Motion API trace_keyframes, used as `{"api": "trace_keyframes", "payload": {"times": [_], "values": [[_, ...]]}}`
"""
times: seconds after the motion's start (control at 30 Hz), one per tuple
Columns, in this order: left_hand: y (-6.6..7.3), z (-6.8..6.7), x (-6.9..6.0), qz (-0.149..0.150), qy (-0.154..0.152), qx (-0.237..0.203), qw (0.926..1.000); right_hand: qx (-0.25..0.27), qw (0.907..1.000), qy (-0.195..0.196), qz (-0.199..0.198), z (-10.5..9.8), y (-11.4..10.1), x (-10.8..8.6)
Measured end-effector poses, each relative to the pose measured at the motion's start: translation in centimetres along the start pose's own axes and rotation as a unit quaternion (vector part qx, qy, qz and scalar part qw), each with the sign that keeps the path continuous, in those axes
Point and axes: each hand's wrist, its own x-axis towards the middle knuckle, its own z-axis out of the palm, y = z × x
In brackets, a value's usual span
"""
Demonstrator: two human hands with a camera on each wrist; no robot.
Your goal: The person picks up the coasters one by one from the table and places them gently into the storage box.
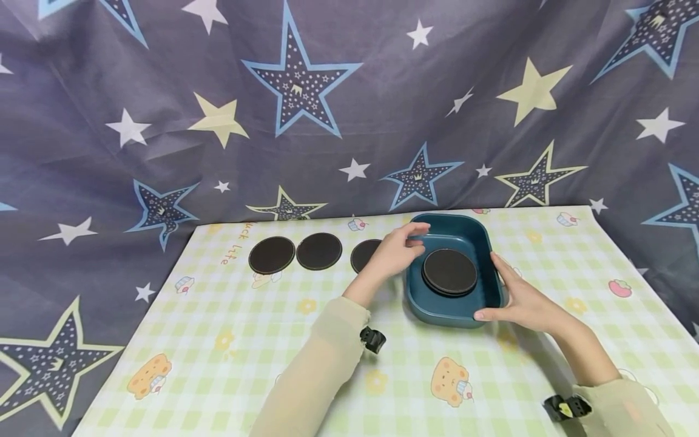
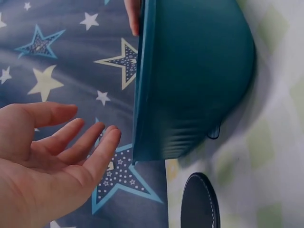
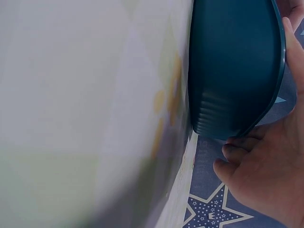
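Where the room shows, a dark grey-purple fabric backdrop [image 1: 349, 36], printed with blue, yellow and white stars, hangs lightly creased behind the table. Next in size: a pale green-and-white checked tablecloth [image 1: 218, 376], flat, printed with bears, cupcakes and flowers. Standing on it, right of centre: one deep teal container [image 1: 445, 318] with rounded corners, apparently plastic; probably light, stiff, somewhat slippery on its glossy walls, unlikely to break; best held by opposite walls at the rim. Right hand [image 1: 521, 303]: gripping the container's right side, thumb at the near corner, fingers along the wall. Left hand [image 1: 395, 252]: over the left rim, fingers parted and loosely bent, holding nothing visible; the left wrist view shows a gap between fingertips and wall. Inside the container: a stack of black round discs [image 1: 449, 272], leather-like, exact count not readable. Left of it, on the cloth: three matching black discs [image 1: 319, 250] in a row, the rightmost partly hidden by the left hand; pale stitching at the edge. Judged thin, light, fairly stiff and hard to break; best pinched by the edge.
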Motion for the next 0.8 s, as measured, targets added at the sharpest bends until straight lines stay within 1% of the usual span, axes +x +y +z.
{"api": "trace_keyframes", "payload": {"times": [0.13, 0.43, 0.67, 0.73, 0.8], "values": [[-0.2, -0.7, -0.4, 0.01, 0.01, -0.03, 0.9995, 0.002, 1.0, 0.0, -0.002, 0.0, 0.1, 0.0], [-1.0, -2.0, -0.9, 0.034, 0.034, -0.069, 0.9965, -0.002, 1.0, 0.003, -0.004, 0.0, 0.1, 0.0], [-1.5, -3.2, -1.4, 0.054, 0.055, -0.076, 0.9941, -0.005, 1.0, 0.003, 0.0, 0.0, 0.0, -0.1], [-1.7, -3.5, -1.6, 0.055, 0.059, -0.084, 0.9932, -0.005, 1.0, 0.003, 0.001, 0.0, -0.1, -0.1], [-1.9, -3.8, -1.8, 0.049, 0.061, -0.088, 0.993, -0.004, 1.0, 0.002, 0.002, 0.0, -0.1, -0.1]]}}
